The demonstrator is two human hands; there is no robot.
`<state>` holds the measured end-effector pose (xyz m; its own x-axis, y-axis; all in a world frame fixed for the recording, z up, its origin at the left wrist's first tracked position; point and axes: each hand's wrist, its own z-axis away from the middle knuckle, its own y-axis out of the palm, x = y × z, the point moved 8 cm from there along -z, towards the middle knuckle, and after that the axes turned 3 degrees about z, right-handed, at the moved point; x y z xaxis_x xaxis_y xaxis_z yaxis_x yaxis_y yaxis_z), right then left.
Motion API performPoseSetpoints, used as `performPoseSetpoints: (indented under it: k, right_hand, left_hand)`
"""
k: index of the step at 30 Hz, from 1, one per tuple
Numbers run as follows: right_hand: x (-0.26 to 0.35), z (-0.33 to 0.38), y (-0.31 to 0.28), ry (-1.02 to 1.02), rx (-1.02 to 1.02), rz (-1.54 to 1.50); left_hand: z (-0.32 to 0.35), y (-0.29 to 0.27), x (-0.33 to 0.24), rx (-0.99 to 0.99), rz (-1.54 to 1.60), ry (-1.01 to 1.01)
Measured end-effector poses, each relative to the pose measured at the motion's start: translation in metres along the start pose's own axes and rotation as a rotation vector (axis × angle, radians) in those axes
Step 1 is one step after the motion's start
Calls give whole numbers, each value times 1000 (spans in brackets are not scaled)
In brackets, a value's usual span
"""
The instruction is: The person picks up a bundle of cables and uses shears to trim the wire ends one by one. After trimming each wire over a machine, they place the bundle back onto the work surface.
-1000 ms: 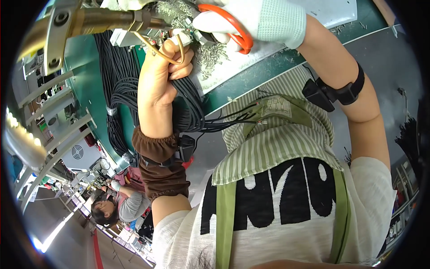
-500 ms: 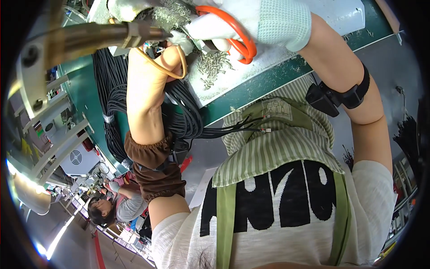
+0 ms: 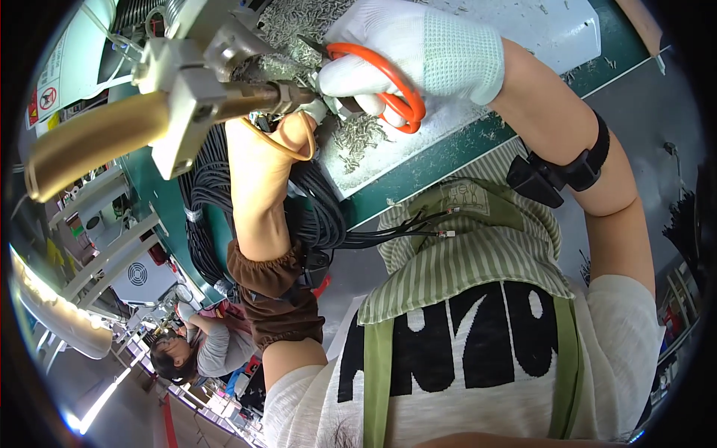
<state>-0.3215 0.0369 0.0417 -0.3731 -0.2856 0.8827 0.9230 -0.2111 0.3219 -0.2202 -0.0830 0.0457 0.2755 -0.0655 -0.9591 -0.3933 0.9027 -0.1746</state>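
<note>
Head view. I have both hands at the upper middle, over a white flat board (image 3: 448, 116) strewn with small grey metallic clippings (image 3: 357, 140). The right hand (image 3: 396, 41), in a white knitted glove with a pale green textured cuff, is closed on a tool with looped orange-red handles (image 3: 410, 93). The tool lies against the glove, above the board; its dark tip points toward the upper left. I cannot tell whether its blades meet.

The left hand (image 3: 287, 134) is just left of the right. Its fingers are largely hidden behind a brass-coloured metal rod assembly (image 3: 104, 142), so I cannot tell its grip. A thin tan loop (image 3: 284, 154) crosses this hand.

A bundle of black cables (image 3: 320, 209) lies beside the left forearm on the green tabletop (image 3: 441, 166). Some cable ends extend past the table edge, one bearing a small white connector (image 3: 446, 234).
</note>
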Motion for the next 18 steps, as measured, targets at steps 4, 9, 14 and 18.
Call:
performPoseSetpoints:
  k: [4, 9, 14, 18]
  right_hand:
    - [4, 4, 1, -22, 5, -2]
    - [5, -5, 1, -144, -1, 47]
    - [16, 10, -1, -388, -100, 260]
    - [42, 71, 17, -675, -466, 937]
  left_hand:
    - [-3, 1, 9, 111, 40, -66]
    - [9, 13, 3, -53, 260, -69]
    - [49, -11, -1, -136, 496, 98]
    - [77, 24, -8, 30, 239, -108]
